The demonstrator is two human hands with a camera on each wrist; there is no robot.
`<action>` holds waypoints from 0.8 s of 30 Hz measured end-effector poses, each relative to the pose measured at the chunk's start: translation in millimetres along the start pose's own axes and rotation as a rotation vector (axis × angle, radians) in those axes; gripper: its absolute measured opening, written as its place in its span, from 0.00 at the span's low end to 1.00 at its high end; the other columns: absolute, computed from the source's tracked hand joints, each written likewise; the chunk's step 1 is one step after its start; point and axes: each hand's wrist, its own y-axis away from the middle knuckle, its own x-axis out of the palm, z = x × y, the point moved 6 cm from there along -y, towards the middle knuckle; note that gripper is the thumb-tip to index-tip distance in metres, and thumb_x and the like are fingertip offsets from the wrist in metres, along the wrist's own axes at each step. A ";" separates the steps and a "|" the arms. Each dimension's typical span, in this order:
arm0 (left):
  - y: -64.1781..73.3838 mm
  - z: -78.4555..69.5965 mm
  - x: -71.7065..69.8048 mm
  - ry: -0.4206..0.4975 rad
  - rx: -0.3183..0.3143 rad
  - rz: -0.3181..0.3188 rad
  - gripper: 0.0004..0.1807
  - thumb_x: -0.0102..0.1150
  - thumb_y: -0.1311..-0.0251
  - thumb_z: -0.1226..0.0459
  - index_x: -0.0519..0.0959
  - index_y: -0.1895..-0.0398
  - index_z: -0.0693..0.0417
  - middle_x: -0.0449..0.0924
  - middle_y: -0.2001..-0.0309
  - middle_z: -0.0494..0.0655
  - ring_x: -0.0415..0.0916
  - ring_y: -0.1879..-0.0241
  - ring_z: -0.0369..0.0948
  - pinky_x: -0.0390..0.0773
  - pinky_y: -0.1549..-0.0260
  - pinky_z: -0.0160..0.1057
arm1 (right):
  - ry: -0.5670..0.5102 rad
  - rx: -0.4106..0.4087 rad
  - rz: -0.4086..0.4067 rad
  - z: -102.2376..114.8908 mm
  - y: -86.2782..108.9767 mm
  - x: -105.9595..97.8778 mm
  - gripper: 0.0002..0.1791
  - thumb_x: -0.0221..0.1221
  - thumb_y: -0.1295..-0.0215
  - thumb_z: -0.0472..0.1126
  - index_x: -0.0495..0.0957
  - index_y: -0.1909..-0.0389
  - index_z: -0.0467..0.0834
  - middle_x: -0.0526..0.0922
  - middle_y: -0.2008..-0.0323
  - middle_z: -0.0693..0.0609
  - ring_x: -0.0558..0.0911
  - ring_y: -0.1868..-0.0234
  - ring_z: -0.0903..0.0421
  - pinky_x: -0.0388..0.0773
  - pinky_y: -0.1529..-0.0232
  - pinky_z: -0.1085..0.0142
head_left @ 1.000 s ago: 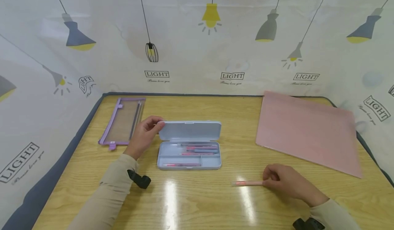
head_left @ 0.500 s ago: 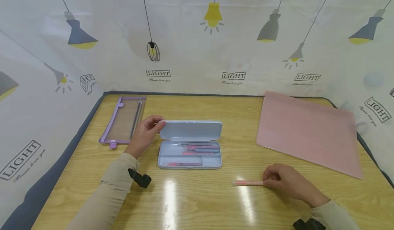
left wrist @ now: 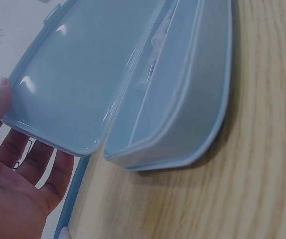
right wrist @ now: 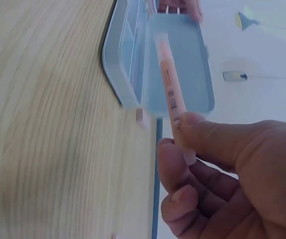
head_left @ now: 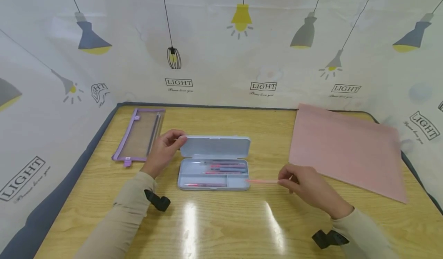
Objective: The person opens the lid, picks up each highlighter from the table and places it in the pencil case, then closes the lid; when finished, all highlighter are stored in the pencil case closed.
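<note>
A pale blue pencil case (head_left: 213,187) sits mid-table with its lid (head_left: 215,147) raised. My left hand (head_left: 162,151) pinches the lid's left corner, thumb on the inner face and fingers behind, as the left wrist view shows. Several pens (head_left: 226,169) lie in the long rear compartment, and a single pen (head_left: 207,184) in the front left one. My right hand (head_left: 306,184) pinches a pink pen (right wrist: 171,94) between thumb and index finger near one end. Its clear-capped end points left and overlaps the case's small front right compartment in the head view. A barcode shows on the barrel.
A purple-edged mesh zip pouch (head_left: 138,136) with dark slim sticks inside lies at the back left. To the right, a large pink folder-like sheet (head_left: 347,151) covers the table's back corner. A lamp-printed backdrop (head_left: 214,59) rises behind the wooden table (head_left: 235,228).
My right hand has lifted the pink pen and carried it left and away from me, up to the case's right end. The left hand keeps its hold on the lid.
</note>
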 end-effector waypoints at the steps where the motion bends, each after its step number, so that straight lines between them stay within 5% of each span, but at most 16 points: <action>1: 0.0 0.0 0.0 -0.002 -0.002 0.001 0.17 0.58 0.32 0.54 0.78 0.52 0.58 0.78 0.57 0.45 0.76 0.60 0.37 0.77 0.58 0.31 | 0.003 0.003 -0.004 4.3 -4.9 2.7 0.04 0.59 0.30 0.43 0.79 0.62 0.47 0.82 0.74 0.55 0.79 0.77 0.60 0.75 0.76 0.69; 15: 0.2 -0.6 -0.2 0.013 0.009 0.001 0.16 0.59 0.32 0.54 0.78 0.53 0.58 0.78 0.58 0.42 0.76 0.61 0.37 0.77 0.58 0.31 | 0.051 -0.195 -0.033 66.0 -73.9 56.1 0.05 0.63 0.34 0.39 0.77 0.70 0.48 0.79 0.73 0.58 0.73 0.74 0.66 0.73 0.72 0.73; 24: 1.9 0.0 0.6 0.013 -0.004 0.009 0.17 0.58 0.32 0.53 0.78 0.52 0.58 0.78 0.57 0.45 0.76 0.60 0.38 0.77 0.57 0.32 | 0.113 -0.274 -0.020 86.2 -94.8 87.6 0.03 0.60 0.37 0.33 0.80 0.68 0.44 0.79 0.73 0.57 0.72 0.72 0.62 0.73 0.69 0.70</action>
